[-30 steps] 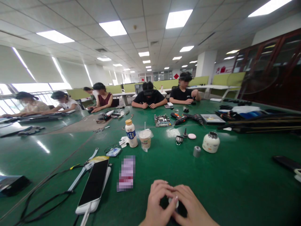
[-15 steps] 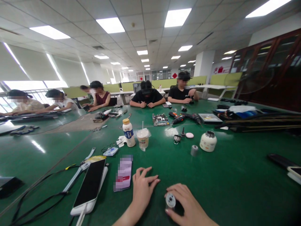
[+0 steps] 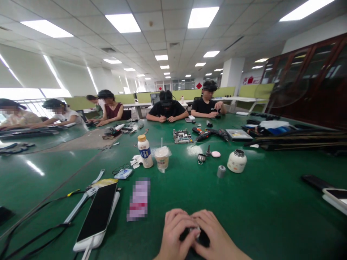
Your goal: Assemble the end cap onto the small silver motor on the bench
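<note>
Both my hands are together at the near edge of the green table. My right hand (image 3: 213, 231) is curled around a small metal cylinder (image 3: 194, 231), mostly hidden by fingers; its end face has the look of a small motor. Closed against it from the other side is my left hand (image 3: 176, 229), its thumb and fingertips meeting the right hand's over the cylinder. Ahead stand a similar grey metal cylinder (image 3: 221, 171) and a white rounded jar (image 3: 237, 161) with an open metal neck.
Left of my hands lie a purple phone (image 3: 138, 199) and a black-screened phone (image 3: 97, 211) with a cable. Beyond are a bottle (image 3: 145, 151), a lidded cup (image 3: 162, 159), a circuit board (image 3: 182, 136) and power drills (image 3: 208, 134). Several people sit around the table.
My left hand, open with fingers spread before, has moved right and closed on the cylinder in my right hand. The view has turned slightly right.
</note>
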`<state>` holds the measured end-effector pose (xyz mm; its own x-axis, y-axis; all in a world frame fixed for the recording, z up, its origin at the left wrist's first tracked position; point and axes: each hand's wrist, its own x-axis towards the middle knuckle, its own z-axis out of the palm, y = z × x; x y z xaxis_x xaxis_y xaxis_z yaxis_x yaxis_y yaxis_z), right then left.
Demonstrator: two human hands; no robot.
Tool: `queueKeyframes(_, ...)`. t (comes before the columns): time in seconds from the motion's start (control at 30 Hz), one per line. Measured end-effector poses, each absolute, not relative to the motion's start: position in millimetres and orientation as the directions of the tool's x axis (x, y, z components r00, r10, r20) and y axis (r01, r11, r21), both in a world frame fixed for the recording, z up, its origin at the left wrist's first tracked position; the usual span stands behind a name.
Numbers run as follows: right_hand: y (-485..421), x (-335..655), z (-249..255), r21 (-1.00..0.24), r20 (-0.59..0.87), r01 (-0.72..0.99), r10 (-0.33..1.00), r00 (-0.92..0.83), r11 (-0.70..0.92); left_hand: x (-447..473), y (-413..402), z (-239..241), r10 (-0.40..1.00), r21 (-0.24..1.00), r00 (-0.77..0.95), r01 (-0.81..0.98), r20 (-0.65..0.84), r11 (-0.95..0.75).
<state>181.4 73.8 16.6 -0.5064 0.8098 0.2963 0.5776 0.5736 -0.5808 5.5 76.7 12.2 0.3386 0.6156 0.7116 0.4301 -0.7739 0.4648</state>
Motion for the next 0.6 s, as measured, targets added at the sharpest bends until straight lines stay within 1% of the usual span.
queueKeyframes(0.2, 71.2, 182.9, 17.8, -0.595, 0.315, 0.57, 0.817, -0.484, 0.567, 3.1, 72.3, 15.2, 0.675, 0.529, 0.307, 0.44, 0.67, -0.725)
queueKeyframes(0.43, 73.4, 183.4, 13.1, -0.576, 0.357, 0.558, 0.798, -0.486, 0.597, 4.8, 74.0, 16.8, 0.695, 0.573, 0.322, 0.4, 0.643, -0.715)
queueKeyframes(0.6, 72.7, 185.2, 11.0, -0.548, 0.379, 0.553, 0.775, -0.505, 0.628, 3.8, 72.5, 16.0, 0.74, 0.63, 0.312, 0.391, 0.595, -0.671)
